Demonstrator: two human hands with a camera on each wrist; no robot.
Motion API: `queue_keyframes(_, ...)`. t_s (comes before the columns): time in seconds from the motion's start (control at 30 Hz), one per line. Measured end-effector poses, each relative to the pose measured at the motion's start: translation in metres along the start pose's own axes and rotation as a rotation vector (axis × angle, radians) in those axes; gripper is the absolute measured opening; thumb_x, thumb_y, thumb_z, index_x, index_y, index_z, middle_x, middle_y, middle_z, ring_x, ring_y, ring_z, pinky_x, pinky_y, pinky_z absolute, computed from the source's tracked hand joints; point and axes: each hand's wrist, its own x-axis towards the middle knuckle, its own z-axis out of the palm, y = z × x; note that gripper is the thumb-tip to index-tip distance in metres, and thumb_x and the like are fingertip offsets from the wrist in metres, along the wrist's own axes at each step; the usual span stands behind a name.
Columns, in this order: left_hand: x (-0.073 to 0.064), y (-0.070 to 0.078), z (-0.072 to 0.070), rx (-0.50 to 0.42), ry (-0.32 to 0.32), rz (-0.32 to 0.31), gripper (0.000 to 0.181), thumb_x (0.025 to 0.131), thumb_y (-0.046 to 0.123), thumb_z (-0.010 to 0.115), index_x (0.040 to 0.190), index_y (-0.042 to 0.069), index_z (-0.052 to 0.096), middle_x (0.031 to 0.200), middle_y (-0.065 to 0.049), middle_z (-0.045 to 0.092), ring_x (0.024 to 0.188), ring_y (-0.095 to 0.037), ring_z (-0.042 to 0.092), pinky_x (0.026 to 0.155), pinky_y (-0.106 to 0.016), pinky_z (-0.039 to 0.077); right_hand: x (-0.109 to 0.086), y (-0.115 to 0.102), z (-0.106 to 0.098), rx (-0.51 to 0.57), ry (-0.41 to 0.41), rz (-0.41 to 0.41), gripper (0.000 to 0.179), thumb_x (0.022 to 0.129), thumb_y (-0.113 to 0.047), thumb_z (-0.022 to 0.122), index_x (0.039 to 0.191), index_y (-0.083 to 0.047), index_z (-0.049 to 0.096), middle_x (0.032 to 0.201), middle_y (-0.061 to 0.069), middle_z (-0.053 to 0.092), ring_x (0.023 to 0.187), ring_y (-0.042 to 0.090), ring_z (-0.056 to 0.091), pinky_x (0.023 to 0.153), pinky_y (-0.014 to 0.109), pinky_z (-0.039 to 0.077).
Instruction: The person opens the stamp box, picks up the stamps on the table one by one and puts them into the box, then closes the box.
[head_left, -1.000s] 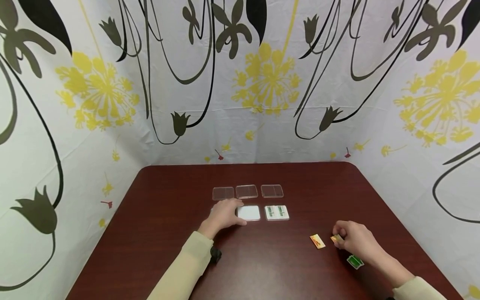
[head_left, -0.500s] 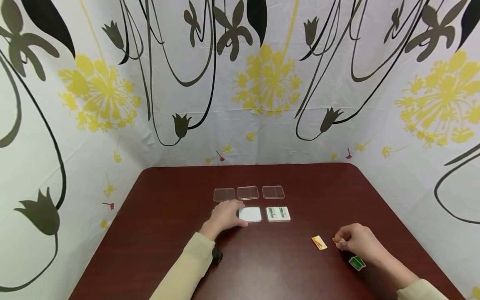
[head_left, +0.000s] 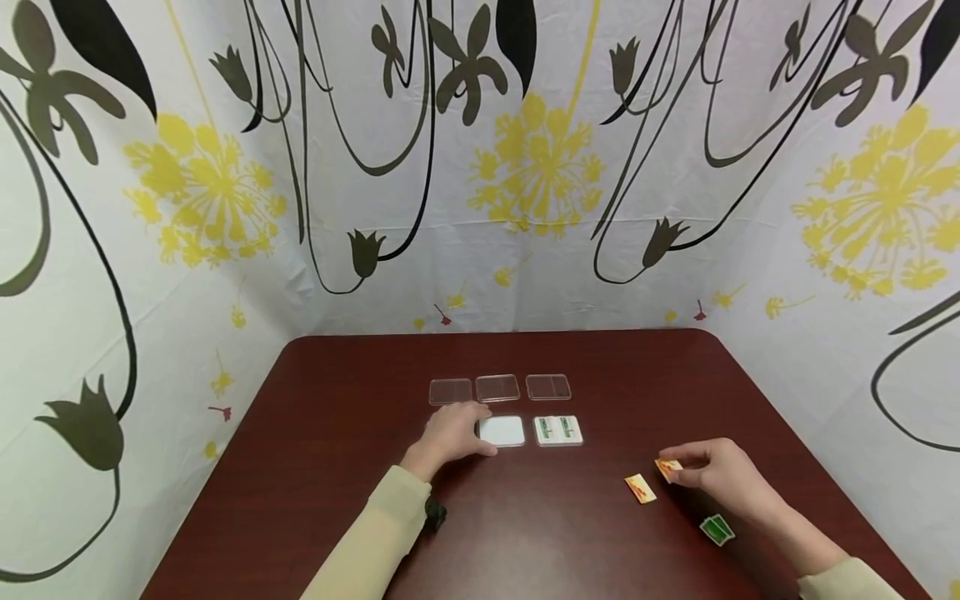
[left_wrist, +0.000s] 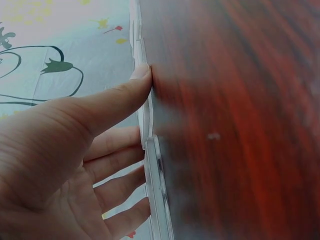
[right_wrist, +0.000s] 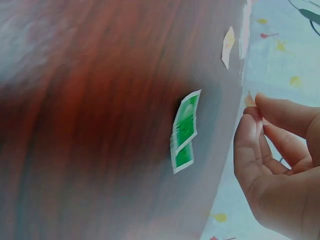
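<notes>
My right hand (head_left: 723, 479) pinches a small orange-and-yellow card (head_left: 669, 469) between thumb and fingers, above the right side of the table. Just to its left lies a similar orange card (head_left: 641, 489). Nearer the body, a few overlapping green cards with white borders (right_wrist: 185, 130) lie on the wood. My left hand (head_left: 450, 437) holds a flat plastic case with a white face (head_left: 502, 431) by its left end, thumb at the near edge, index finger at the far edge. In the left wrist view the thumb (left_wrist: 120, 100) presses on a case edge. Another case at the left is mostly hidden by this hand.
A case with white-and-green printed contents (head_left: 558, 430) stands to the right of the held case. Behind are three clear plastic lids (head_left: 497, 387) in a row. The dark red table (head_left: 360, 367) meets a patterned cloth (head_left: 420, 283) at its back and sides.
The right hand has moved up and away from the body with the orange card, and the green cards show more fully. The left hand keeps its place on the case.
</notes>
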Motion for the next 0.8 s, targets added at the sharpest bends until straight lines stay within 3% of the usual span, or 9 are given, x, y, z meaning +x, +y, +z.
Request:
queue_keyframes(0.4, 0.002, -0.007, -0.002, 0.012, -0.037, 0.051, 0.067, 0.069, 0.052, 0.073, 0.125, 0.018, 0.058, 0.125, 0.005, 0.054, 0.108, -0.019, 0.053, 0.082, -0.038, 0.044, 0.014, -0.022, 0.011, 0.012, 0.035, -0.061, 0.034, 0.072, -0.025, 0.077, 0.105, -0.022, 0.068, 0.099, -0.002, 0.066, 0.074, 0.010, 0.063, 0.059, 0.026, 0.049)
queue_keyframes(0.6, 0.002, -0.008, -0.003, 0.012, -0.041, 0.058, 0.067, 0.069, 0.052, 0.072, 0.125, 0.019, 0.057, 0.125, 0.005, 0.054, 0.109, -0.019, 0.053, 0.084, -0.038, 0.044, 0.024, -0.034, 0.015, 0.022, 0.055, -0.058, 0.034, 0.070, -0.023, 0.078, 0.103, -0.026, 0.069, 0.091, -0.006, 0.066, 0.073, 0.009, 0.063, 0.059, 0.027, 0.049)
queue_keyframes(0.8, 0.002, -0.010, -0.005, 0.004, -0.042, 0.072, 0.065, 0.069, 0.051, 0.073, 0.124, 0.020, 0.058, 0.124, 0.007, 0.055, 0.110, -0.019, 0.052, 0.086, -0.039, 0.043, 0.034, -0.051, 0.021, 0.026, 0.080, -0.122, 0.034, 0.069, -0.020, 0.079, 0.101, -0.025, 0.069, 0.086, -0.005, 0.067, 0.070, 0.009, 0.064, 0.058, 0.027, 0.050)
